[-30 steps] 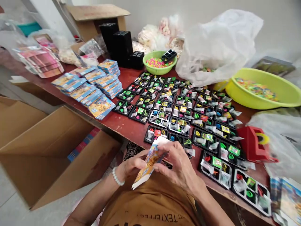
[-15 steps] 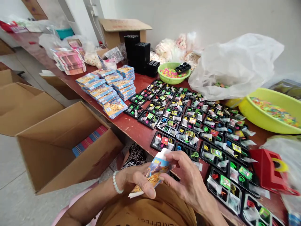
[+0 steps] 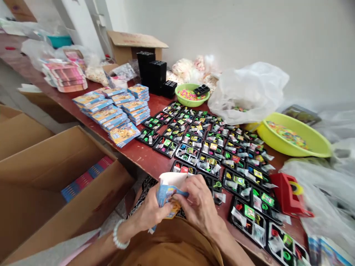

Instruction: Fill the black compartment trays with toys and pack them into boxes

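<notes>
Between my hands, over my lap, is a thin printed cardboard box (image 3: 165, 193) in blue and orange, its white inner side showing at the top. My left hand (image 3: 151, 210), with a beaded bracelet at the wrist, grips the box's left side. My right hand (image 3: 198, 203) pinches its right edge, fingers bent at the upper flap. Just past my hands, black compartment trays (image 3: 184, 168) filled with small colourful toys and little packets lie in rows on the dark red table (image 3: 144, 157). To the left of the trays stand stacks of matching blue boxes (image 3: 105, 111).
At my left an open carton (image 3: 83, 229) holds red-and-blue boxes. Stacked black trays (image 3: 156, 75), a green basket (image 3: 191, 98) and a yellow basin (image 3: 294, 136) of small pieces stand farther back. A red tape dispenser (image 3: 291, 195) sits at the right beside plastic bags.
The cardboard box has turned and its top has spread wider, showing more white inside. My left hand has shifted up its side and my right fingers have curled onto the edge. The view has swung right.
</notes>
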